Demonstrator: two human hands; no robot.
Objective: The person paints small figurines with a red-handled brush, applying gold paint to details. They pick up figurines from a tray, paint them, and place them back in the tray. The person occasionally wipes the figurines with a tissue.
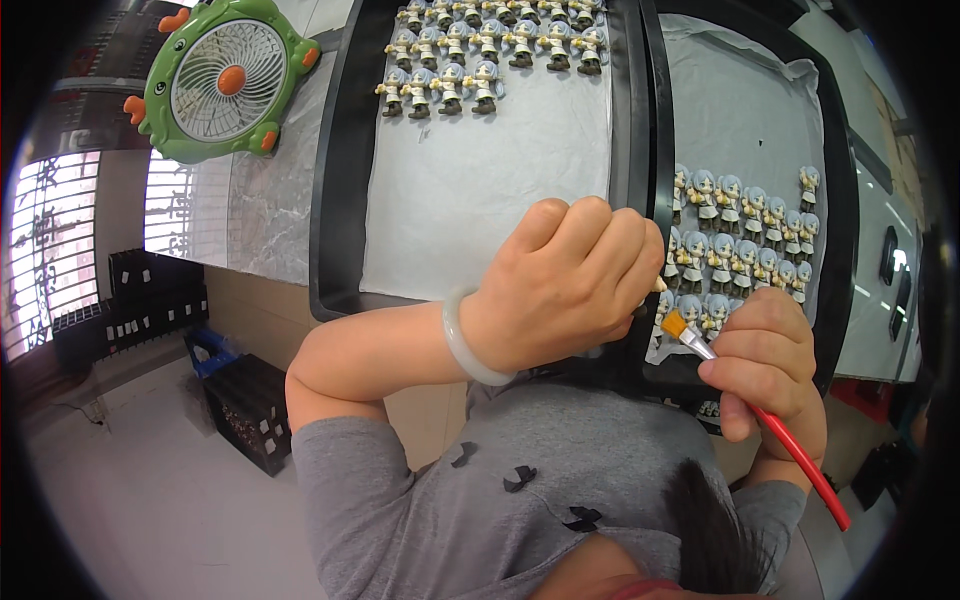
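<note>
A red-handled brush (790,440) with orange bristles at lower right; pale-blue-haired, white-clad figurines (745,245) on white liners in black trays (335,200); a green, orange-trimmed fan (228,80) at upper left.

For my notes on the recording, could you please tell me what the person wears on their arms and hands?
Both hands are bare, with no gloves. The left hand has a pale, smooth, rounded bangle around its wrist. The right hand shows a thin dark band at its wrist, too small to tell apart. Grey short sleeves end near the elbows, leaving the forearms uncovered.
</note>
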